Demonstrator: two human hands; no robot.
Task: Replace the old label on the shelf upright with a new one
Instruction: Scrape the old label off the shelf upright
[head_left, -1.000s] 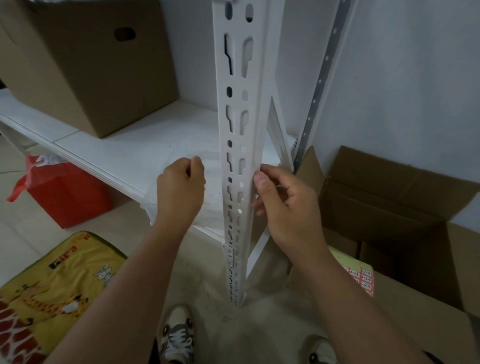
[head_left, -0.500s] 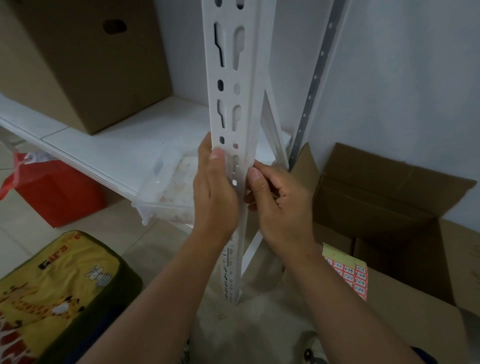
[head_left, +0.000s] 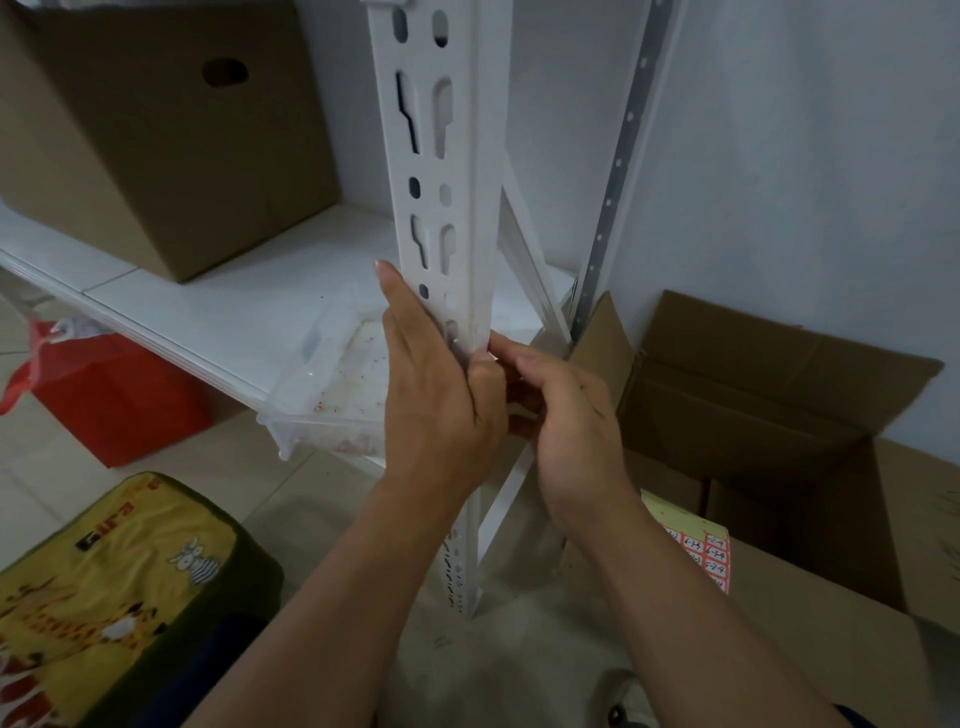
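The white slotted shelf upright (head_left: 441, 171) runs down the middle of the view. My left hand (head_left: 439, 395) lies flat against its front face, fingers straight and pointing up. My right hand (head_left: 558, 410) is at the upright's right edge, thumb and fingertips pinched against the metal just beside my left hand. Whether a label sits between those fingers is hidden. No label shows on the bare part of the upright. A sheet of red and white labels (head_left: 701, 551) lies on a cardboard box at the lower right.
A white shelf board (head_left: 208, 306) carries a closed cardboard box (head_left: 150, 130) and a clear plastic tray (head_left: 332, 384). An open cardboard box (head_left: 779, 415) stands at the right by the wall. A red bag (head_left: 104, 389) and a yellow cushion (head_left: 119, 587) are on the floor at left.
My left hand moved from a fist left of the upright onto its front face and flattened there. My right hand stayed at the right edge. The view shifted closer.
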